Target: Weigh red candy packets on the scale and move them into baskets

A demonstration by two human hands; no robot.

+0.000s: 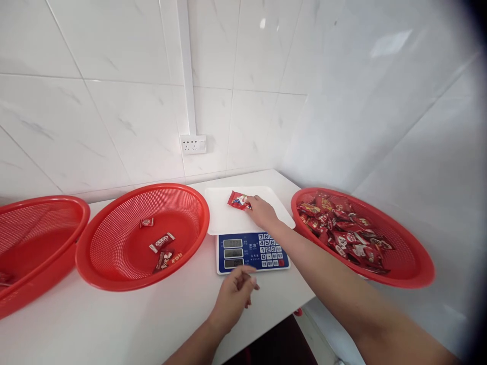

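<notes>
My right hand (262,210) grips the right end of a red snack packet (239,201) over the white pan (220,221) of a digital scale (253,252). Whether the packet rests on the pan or hangs just above it, I cannot tell. In front of the scale's blue panel is my left hand (234,294), holding nothing, its fingers loosely curled and apart. Part of the display's lower edge is hidden behind those fingers.
Right of the scale, a red basket (413,263) holds a heap of red packets (346,230). Another red basket (99,243) on the left has several small packets (163,242) inside. A third basket (45,284) stands at far left. Tiled wall with a socket (194,144) rises behind the white table (125,324).
</notes>
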